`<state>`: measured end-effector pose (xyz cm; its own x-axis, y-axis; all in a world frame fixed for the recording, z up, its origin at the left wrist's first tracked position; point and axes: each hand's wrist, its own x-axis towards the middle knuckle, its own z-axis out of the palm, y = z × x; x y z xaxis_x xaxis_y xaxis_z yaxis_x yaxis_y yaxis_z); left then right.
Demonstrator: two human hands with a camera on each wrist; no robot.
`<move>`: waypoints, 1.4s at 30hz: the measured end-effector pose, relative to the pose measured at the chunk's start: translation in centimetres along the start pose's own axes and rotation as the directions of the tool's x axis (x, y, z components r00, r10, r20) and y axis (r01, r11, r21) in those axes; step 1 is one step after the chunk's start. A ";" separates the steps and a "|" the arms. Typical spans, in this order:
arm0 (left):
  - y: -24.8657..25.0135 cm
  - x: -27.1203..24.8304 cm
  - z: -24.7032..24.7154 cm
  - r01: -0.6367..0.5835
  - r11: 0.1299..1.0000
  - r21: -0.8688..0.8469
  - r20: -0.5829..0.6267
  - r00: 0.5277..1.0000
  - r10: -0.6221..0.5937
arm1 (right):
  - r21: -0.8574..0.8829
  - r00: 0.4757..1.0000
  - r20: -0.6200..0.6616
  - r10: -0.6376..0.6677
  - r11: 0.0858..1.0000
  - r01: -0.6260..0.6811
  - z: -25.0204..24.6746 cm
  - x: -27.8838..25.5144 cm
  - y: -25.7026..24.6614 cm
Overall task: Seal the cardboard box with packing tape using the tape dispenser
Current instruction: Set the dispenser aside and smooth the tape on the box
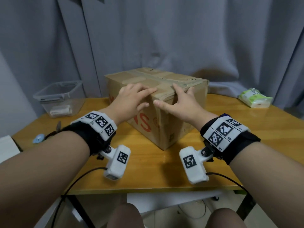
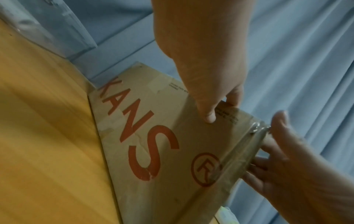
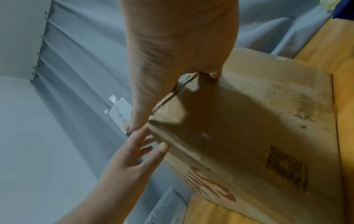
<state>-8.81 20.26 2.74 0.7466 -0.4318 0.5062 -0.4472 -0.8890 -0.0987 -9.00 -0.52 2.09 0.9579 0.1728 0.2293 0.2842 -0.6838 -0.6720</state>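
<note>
One cardboard box [image 1: 164, 116], closed, standing near the middle of the surface [image 1: 148, 170] and turned corner-on to its near edge. Two hands on the box's near top corner: one left hand [image 1: 130, 99] and one right hand [image 1: 182, 104], each wearing one wristband with a camera unit. One clear plastic container [image 1: 59, 99] with a lid at the surface's far left corner. One green-and-white tissue pack [image 1: 254, 97] at the far right edge. One small light-blue object [image 1: 38, 138] at the left edge, too small to identify. One gray curtain [image 1: 148, 30] behind the far edge.
</note>
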 end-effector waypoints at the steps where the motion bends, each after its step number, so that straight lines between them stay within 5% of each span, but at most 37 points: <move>1: 0.5 0.1 0.1 0.010 1.000 -0.009 -0.017 1.000 -0.011 | -0.021 1.000 -0.008 -0.013 1.000 0.013 -0.1 0.0 0.2; 9: 1.4 1.9 0.7 -0.013 0.994 -0.111 -0.027 1.000 0.010 | -0.260 0.958 -0.126 -0.257 0.941 0.218 -1.9 0.6 0.2; 16: 0.3 2.4 0.8 0.047 0.998 -0.040 0.067 0.997 -0.045 | 0.011 0.962 -0.035 -0.269 0.963 0.270 -4.0 1.6 2.6; 35: -0.3 12.2 7.7 0.101 0.994 0.030 -0.001 0.995 -0.101 | -0.128 0.991 -0.131 -0.026 0.992 0.009 -4.6 11.8 7.5; 39: 1.4 11.2 7.6 0.145 0.988 0.048 -0.014 0.989 -0.145 | -0.307 1.000 -0.017 0.009 0.952 -0.014 -5.2 9.9 6.5; 42: 3.2 9.9 6.8 0.180 0.981 -0.074 -0.097 0.978 -0.187 | -0.466 0.958 0.148 0.246 0.872 -0.151 -6.1 6.7 6.1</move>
<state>0.51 12.11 1.65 0.7659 -0.2411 0.5961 -0.3402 -0.9386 0.0576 -1.07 -7.84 3.83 0.9935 0.1026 -0.0495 0.0838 -0.9528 -0.2919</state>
